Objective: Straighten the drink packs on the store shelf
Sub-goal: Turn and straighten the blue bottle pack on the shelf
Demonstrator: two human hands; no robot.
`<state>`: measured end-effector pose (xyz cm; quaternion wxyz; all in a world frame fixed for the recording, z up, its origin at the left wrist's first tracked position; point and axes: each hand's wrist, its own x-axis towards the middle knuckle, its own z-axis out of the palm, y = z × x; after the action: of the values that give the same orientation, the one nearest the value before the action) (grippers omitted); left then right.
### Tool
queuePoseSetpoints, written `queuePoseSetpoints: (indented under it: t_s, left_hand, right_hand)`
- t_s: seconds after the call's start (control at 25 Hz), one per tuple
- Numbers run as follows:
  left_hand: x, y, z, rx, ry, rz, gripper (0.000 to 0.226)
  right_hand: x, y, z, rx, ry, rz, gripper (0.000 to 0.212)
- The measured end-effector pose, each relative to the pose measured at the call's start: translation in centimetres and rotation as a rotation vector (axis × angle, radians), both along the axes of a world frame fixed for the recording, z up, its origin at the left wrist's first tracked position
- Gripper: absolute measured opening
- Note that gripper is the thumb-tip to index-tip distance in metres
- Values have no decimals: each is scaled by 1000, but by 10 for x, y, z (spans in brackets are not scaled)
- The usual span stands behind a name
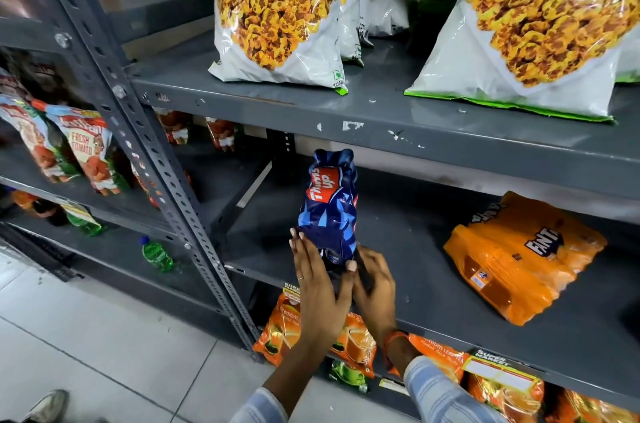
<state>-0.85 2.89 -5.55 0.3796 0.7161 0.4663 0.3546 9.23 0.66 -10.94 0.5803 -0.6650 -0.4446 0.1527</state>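
Observation:
A dark blue Thums Up drink pack [330,204] lies lengthwise on the grey middle shelf [433,291], its far end pointing toward the back. My left hand [320,287] presses against its near left side, thumb over the front end. My right hand [375,284] cups the near right end, fingers curled on the wrap. An orange Fanta drink pack [519,259] lies skewed on the same shelf, well to the right, apart from both hands.
Large snack bags [277,6] stand on the upper shelf [381,121]. Orange tea packets [353,343] fill the shelf below. A slotted upright post [156,159] stands left of the blue pack. Tomato sauce pouches [83,148] and a green bottle [157,254] sit in the left rack.

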Motion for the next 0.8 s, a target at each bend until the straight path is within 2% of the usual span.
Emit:
queuePoseSetpoints:
  t_s: [0.16,0.24,0.36,0.44,0.56,0.64,0.72,0.8]
  left_hand:
    - [4,13,16,-64,-86,171,117]
    - [3,33,20,-60,-112,239,118]
    - [-4,68,19,-14,-184,285,94]
    - [-16,94,19,-12,-169,201,86]
    - [-41,133,25,-103,-113,-48,81]
    - [-55,154,26,-128,-86,-168,69]
    - [-61,162,21,-109,-105,-156,53]
    - [-59,158,14,-97,-159,-87,40]
  right_hand:
    - [-21,-1,-4,6,32,64,33]
    - [-35,2,-6,-3,-13,69,36]
    - [-42,11,-4,-31,-116,122,42]
    - [-34,18,6,-32,-116,123,45]
    - [-1,35,32,36,97,-187,39]
    - [25,42,36,43,143,-331,54]
    - [37,46,32,-37,175,-260,75]
    - [33,43,31,-93,207,-144,76]
